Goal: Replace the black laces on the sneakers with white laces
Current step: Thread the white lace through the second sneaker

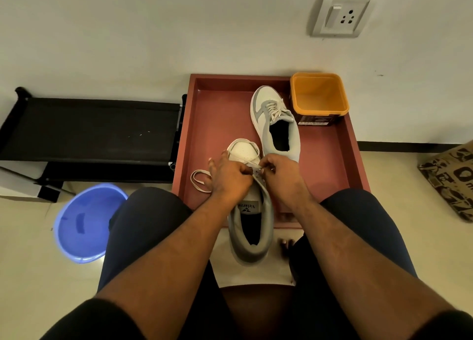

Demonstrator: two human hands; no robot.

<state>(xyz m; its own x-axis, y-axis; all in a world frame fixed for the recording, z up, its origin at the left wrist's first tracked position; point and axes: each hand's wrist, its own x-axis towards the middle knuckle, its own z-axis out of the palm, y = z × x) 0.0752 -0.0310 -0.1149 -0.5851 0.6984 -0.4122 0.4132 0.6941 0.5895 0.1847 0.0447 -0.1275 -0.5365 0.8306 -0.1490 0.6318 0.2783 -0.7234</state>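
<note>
A grey-and-white sneaker point(252, 227) lies between my knees, toe pointing away, its heel off the red tray's point(217, 124) near edge. My left hand point(229, 177) rests over its lacing area, fingers curled on the white lace point(201, 182), which loops out to the left onto the tray. My right hand point(280, 172) pinches the same lace near the eyelets. The second sneaker point(276, 124) lies farther back on the tray, laced in white. No black lace is visible.
An orange-rimmed square tub point(318, 97) stands at the tray's back right corner. A blue plastic basin point(84, 222) sits on the floor to the left, below a black rack point(94, 127). A patterned box point(453, 178) is at the right. The wall is close behind.
</note>
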